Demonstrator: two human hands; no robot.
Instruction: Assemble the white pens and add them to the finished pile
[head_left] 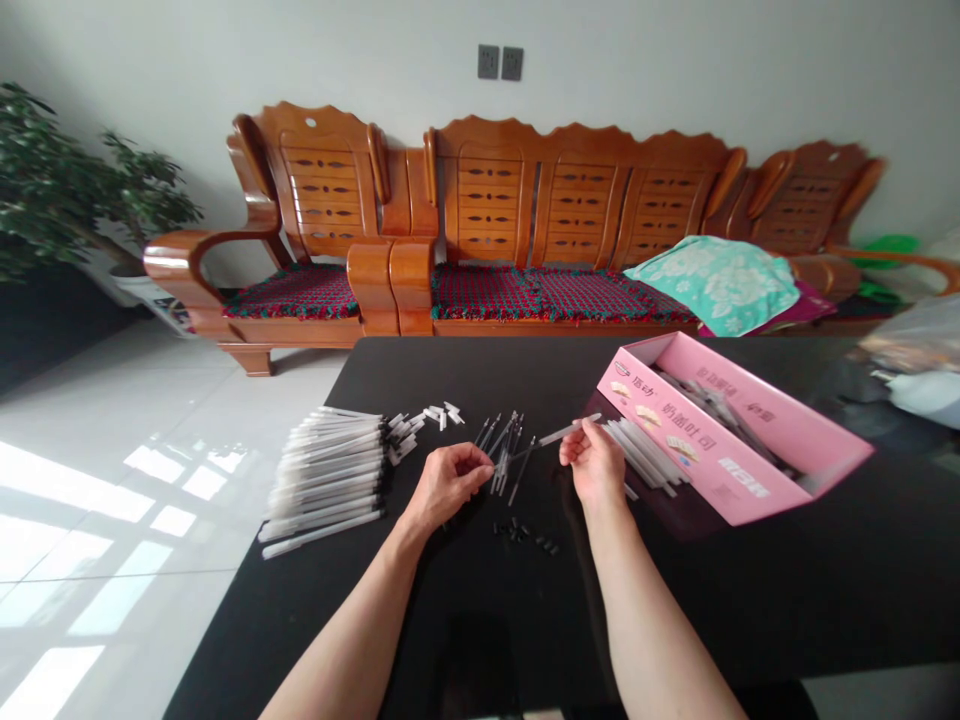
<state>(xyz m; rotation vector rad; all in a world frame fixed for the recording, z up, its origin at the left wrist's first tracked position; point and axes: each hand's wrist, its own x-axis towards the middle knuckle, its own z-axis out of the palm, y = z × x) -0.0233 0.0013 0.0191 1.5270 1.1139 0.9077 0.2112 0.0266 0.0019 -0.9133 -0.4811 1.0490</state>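
**Refill (519, 458) meeting barrel (559, 434) above a crowded counter (862, 575)**

The left hand (455, 485) is pinching the thin refill; the right hand (596, 462) is gripping the translucent barrel. Whether one is entering the other is unclear. Loose refills (520, 479) are lying below, small black pieces (514, 531) nearer the wearer. White pens (326, 475) are filling the left side; spare barrels (646, 455) and a pink box (694, 450) are crowding the right.

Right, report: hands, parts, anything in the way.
Left hand pinching thin refill. Right hand holding pen barrel. Loose refills between hands, on black table.
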